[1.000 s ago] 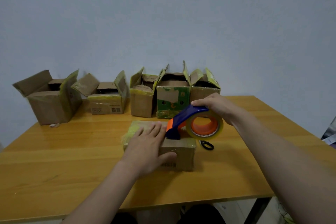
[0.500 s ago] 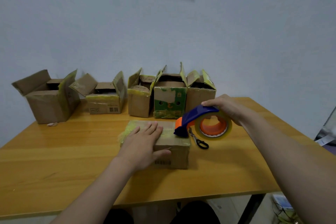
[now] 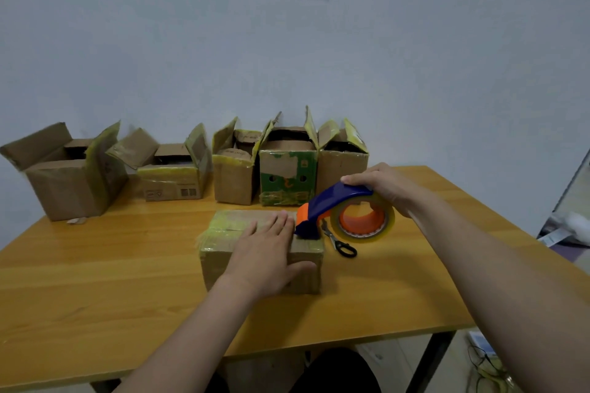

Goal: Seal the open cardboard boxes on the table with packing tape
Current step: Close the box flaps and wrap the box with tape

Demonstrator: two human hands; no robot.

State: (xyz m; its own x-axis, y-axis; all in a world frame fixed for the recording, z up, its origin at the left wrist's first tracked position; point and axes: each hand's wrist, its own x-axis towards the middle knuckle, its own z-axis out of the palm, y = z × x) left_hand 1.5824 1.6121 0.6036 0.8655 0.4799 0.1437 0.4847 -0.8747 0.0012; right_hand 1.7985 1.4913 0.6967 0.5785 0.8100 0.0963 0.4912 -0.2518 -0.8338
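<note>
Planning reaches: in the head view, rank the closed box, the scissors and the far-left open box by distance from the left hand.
1. Closed box, directly under the left hand.
2. Scissors, just right of that box.
3. Far-left open box, far back on the left.

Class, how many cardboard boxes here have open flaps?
5, in the back row, left to right: large brown box, low brown box, narrow brown box, green-printed box, brown end box. None looks hidden.

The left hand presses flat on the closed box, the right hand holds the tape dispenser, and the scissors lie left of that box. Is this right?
One thing is wrong: the head view shows the scissors lying right of the closed box, near the tape dispenser. The rest is correct.
</note>
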